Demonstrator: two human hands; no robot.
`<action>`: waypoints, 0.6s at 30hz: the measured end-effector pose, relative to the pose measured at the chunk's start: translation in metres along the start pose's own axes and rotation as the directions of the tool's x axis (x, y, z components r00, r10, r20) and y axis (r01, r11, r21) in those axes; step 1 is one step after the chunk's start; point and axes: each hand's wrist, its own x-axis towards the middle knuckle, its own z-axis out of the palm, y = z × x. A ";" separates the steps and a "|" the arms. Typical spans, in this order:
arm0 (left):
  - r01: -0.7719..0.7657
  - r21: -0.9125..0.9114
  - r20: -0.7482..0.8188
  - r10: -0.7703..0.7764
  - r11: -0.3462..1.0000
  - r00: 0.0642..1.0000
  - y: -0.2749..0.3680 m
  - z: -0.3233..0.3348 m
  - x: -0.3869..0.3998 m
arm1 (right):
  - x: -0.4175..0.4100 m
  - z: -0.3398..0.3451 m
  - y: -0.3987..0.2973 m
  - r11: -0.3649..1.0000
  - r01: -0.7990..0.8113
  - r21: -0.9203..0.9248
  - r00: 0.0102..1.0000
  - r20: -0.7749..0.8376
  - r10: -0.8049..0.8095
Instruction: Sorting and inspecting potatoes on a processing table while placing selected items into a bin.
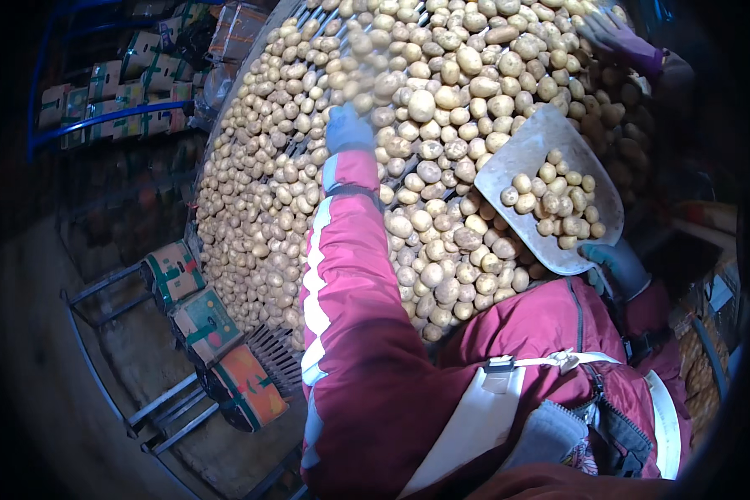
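Observation:
My left hand (pixel 349 128), in a blue-grey glove, reaches out over a broad spread of potatoes (pixel 434 169). Its fingers are blurred and partly hidden, so I cannot tell whether they hold anything. Several blurred potatoes (pixel 372 62) lie just beyond it, apparently in motion. At the right, my right hand (pixel 615 269), in a dark glove with teal fingers, grips the rear end of a pale, scuffed scoop (pixel 537 137). Several small potatoes (pixel 553 203) rest in the scoop, which is held over the near right part of the spread.
A co-worker's gloved hand (pixel 619 37) touches the potatoes at the far right. Slatted bars (pixel 275 356) show at the lower left end. Cardboard boxes (pixel 206 325) sit along the left side by a metal frame (pixel 103 294). More boxes (pixel 125 94) stand behind a blue rail (pixel 125 114).

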 end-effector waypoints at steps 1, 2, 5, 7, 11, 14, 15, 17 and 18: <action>0.008 0.174 0.036 -0.014 0.985 0.999 0.004 -0.003 0.000 | -0.001 -0.001 0.000 1.000 -0.005 -0.020 1.000 0.002 0.005; 0.009 0.178 0.024 -0.014 0.984 1.000 -0.003 -0.002 -0.002 | -0.004 0.000 -0.007 0.992 -0.107 -0.071 0.994 -0.006 0.107; 0.033 0.146 0.048 -0.040 0.989 0.998 0.000 -0.006 -0.001 | 0.004 -0.028 0.019 0.980 -0.195 -0.049 0.980 -0.056 0.192; 0.054 0.014 0.017 -0.054 0.998 0.998 -0.010 -0.005 0.001 | 0.006 -0.049 0.019 0.938 -0.316 -0.146 0.949 -0.029 0.315; 0.223 -0.836 0.186 -0.123 0.502 0.975 0.005 -0.019 -0.033 | 0.003 -0.016 0.004 0.960 -0.204 -0.192 0.977 0.018 0.211; 0.314 -0.886 0.388 0.176 0.340 0.905 0.113 -0.058 -0.090 | -0.008 -0.026 0.006 0.968 -0.142 -0.208 0.989 0.021 0.150; 0.203 -0.832 0.362 0.228 0.517 0.904 0.100 -0.056 -0.106 | -0.004 -0.017 0.003 0.969 -0.111 -0.223 0.990 0.057 0.127; 0.022 -0.827 0.354 0.490 0.562 0.797 0.130 -0.070 -0.128 | -0.006 -0.020 0.005 0.974 -0.070 -0.213 0.995 0.052 0.083; -0.074 -0.803 0.287 0.493 0.591 0.821 0.129 -0.072 -0.131 | -0.009 -0.020 0.004 0.977 -0.045 -0.207 0.996 0.065 0.059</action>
